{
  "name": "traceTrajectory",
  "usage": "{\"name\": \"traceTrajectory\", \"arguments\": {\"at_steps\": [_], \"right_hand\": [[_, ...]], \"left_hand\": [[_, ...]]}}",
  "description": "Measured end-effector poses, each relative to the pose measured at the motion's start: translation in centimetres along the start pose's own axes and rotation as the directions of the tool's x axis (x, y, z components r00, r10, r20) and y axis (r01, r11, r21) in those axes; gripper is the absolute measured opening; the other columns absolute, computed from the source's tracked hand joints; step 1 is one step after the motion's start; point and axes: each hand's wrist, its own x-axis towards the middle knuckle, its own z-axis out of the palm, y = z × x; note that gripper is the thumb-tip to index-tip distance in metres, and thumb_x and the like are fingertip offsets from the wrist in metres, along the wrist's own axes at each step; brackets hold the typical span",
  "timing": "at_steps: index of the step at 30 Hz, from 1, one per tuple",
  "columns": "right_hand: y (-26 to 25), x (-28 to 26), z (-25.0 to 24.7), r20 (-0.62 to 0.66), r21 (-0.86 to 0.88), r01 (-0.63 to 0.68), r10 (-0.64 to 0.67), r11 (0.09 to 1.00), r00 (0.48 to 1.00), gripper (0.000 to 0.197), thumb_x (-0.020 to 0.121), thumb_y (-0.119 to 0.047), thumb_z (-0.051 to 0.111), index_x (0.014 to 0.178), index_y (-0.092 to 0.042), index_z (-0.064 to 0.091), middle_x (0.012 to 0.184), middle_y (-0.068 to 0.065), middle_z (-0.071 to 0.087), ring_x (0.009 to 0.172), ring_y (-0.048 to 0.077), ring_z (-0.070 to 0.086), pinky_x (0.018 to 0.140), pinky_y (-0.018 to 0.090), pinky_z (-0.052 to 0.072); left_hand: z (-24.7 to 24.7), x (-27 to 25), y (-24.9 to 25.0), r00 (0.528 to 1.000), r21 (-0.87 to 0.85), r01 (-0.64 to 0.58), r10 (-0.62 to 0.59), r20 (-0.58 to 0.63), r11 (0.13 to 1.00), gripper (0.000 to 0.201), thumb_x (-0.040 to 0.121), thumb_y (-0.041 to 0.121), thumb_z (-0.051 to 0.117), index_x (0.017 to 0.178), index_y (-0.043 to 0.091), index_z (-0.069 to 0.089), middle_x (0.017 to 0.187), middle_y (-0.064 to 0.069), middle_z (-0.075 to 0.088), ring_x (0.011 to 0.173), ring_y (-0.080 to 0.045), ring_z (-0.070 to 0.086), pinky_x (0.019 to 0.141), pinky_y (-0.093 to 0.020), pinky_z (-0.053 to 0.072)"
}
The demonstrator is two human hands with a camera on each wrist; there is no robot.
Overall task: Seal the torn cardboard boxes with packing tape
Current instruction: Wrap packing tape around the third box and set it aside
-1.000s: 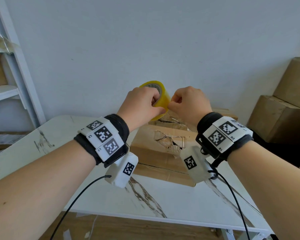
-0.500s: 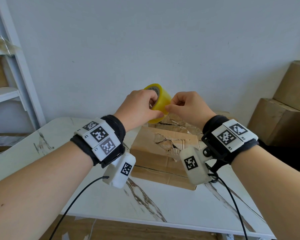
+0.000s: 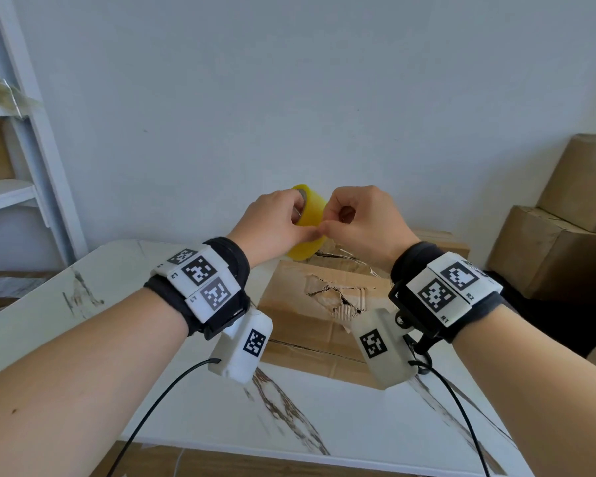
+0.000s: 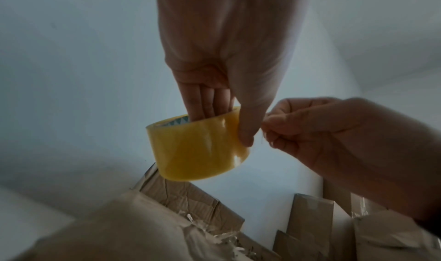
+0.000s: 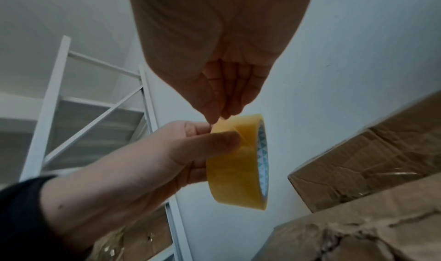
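- The left hand [image 3: 272,223] holds the tape [image 3: 308,223] up in the air, above the far end of the box [image 3: 310,325].
- Its fingers [image 4: 203,104] go down into the hole of the roll, and its thumb [image 4: 248,121] presses on the outside. So this hand is curled round the tape.
- The right hand [image 3: 362,222] is right beside the roll, with its fingers bent in.
- Its thumb and first finger are pinched together at the edge of the tape, next to the left thumb. They look like they nip the loose end of the tape, but that bit is too small to see well.
- From the right wrist, the right fingertips [image 5: 214,118] touch the top of the yellow roll [image 5: 236,161]. A small fold in the tape shows just under them.
- The tape is yellow and see-through, with a white ring inside that has small blue marks.
- The box lies flat on the white bench [image 3: 324,414]. It has a rough torn hole [image 3: 334,294] in its top.
- Another box [image 3: 437,241] sits behind it, close to the wall.
- More brown boxes [image 3: 565,235] are stacked off to the right.
- A white shelf [image 3: 11,194] stands on the left.
- Both wrists wear black bands with black and white square marks.
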Motion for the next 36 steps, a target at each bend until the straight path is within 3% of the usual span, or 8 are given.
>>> {"name": "traceTrajectory", "arguments": {"at_steps": [5,9,11,15,19,27,33,36], "right_hand": [[-0.2,0.1,-0.1,-0.038,0.091,0.000,0.004,0.996,0.999,0.025,0.068,0.004,0.061,0.055,-0.016,0.053,0.070,0.011,0.067,0.066,0.027,0.061,0.060,0.032,0.050],[-0.6,0.0,-1.0,-0.114,0.220,-0.024,0.050,0.975,0.992,0.028,0.068,0.007,0.057,0.053,-0.014,0.047,0.067,0.005,0.066,0.059,0.012,0.056,0.057,0.025,0.046],[-0.2,0.5,-2.1,-0.179,0.232,-0.059,0.103,0.971,0.978,0.024,0.070,0.001,0.061,0.055,-0.015,0.050,0.072,0.011,0.067,0.063,0.015,0.057,0.060,0.029,0.046],[0.6,1.6,-1.8,-0.131,0.243,-0.199,0.236,0.949,0.963,0.014,0.076,-0.023,0.075,0.080,-0.020,0.062,0.089,0.003,0.070,0.081,0.014,0.064,0.077,0.031,0.054],[0.0,2.4,0.3,-0.036,0.216,-0.287,0.302,0.933,0.953,0.039,0.078,-0.035,0.074,0.111,-0.017,0.066,0.103,-0.004,0.066,0.097,0.013,0.062,0.088,0.029,0.050],[-0.7,2.3,0.0,-0.082,0.120,-0.274,0.284,0.954,0.955,0.007,0.077,-0.020,0.076,0.073,-0.018,0.070,0.063,-0.005,0.064,0.061,0.009,0.058,0.055,0.019,0.043],[-0.6,2.5,-0.2,-0.039,0.105,-0.318,0.323,0.942,0.946,0.012,0.078,-0.019,0.076,0.086,-0.016,0.069,0.078,0.000,0.068,0.074,0.014,0.063,0.077,0.031,0.055],[-0.7,2.3,-0.1,-0.029,0.102,-0.326,0.330,0.940,0.944,0.008,0.076,-0.011,0.076,0.078,-0.017,0.070,0.072,0.003,0.070,0.068,0.014,0.066,0.080,0.036,0.058]], "left_hand": [[-0.2,0.4,-0.5,0.996,-0.100,0.045,-0.037,0.080,0.994,0.041,0.080,0.040,0.071,0.070,0.008,0.049,0.056,-0.001,0.041,0.052,-0.015,0.035,0.051,-0.026,0.025],[-1.5,0.5,-1.6,0.991,0.010,0.124,-0.125,0.043,0.992,0.041,0.087,0.035,0.061,0.061,0.012,0.039,0.056,-0.001,0.034,0.052,-0.017,0.033,0.049,-0.029,0.022],[-2.2,0.0,-2.4,0.992,0.074,0.120,-0.123,0.035,0.990,0.036,0.088,0.033,0.060,0.065,0.012,0.041,0.057,0.000,0.034,0.052,-0.016,0.033,0.049,-0.030,0.022],[-2.2,-0.3,-1.9,0.999,0.077,0.051,-0.051,0.005,0.996,0.036,0.086,0.038,0.063,0.068,0.011,0.048,0.056,0.002,0.039,0.052,-0.014,0.037,0.052,-0.030,0.027],[-1.8,0.4,-0.8,1.000,0.132,-0.025,0.024,0.009,0.991,0.038,0.084,0.045,0.062,0.071,0.011,0.050,0.055,0.003,0.041,0.051,-0.016,0.037,0.054,-0.031,0.030],[-1.7,0.3,-0.1,0.996,0.210,-0.092,0.089,0.023,0.973,0.045,0.084,0.044,0.062,0.061,0.020,0.033,0.055,0.005,0.036,0.051,-0.013,0.033,0.051,-0.029,0.025],[-1.7,-0.1,-0.2,0.993,0.202,-0.119,0.119,0.012,0.972,0.043,0.085,0.046,0.060,0.062,0.020,0.034,0.056,0.006,0.037,0.051,-0.013,0.033,0.051,-0.029,0.025],[-1.8,-0.4,-0.2,0.992,0.209,-0.125,0.126,0.009,0.970,0.040,0.086,0.046,0.059,0.064,0.021,0.038,0.057,0.006,0.039,0.052,-0.013,0.035,0.051,-0.029,0.026]]}}
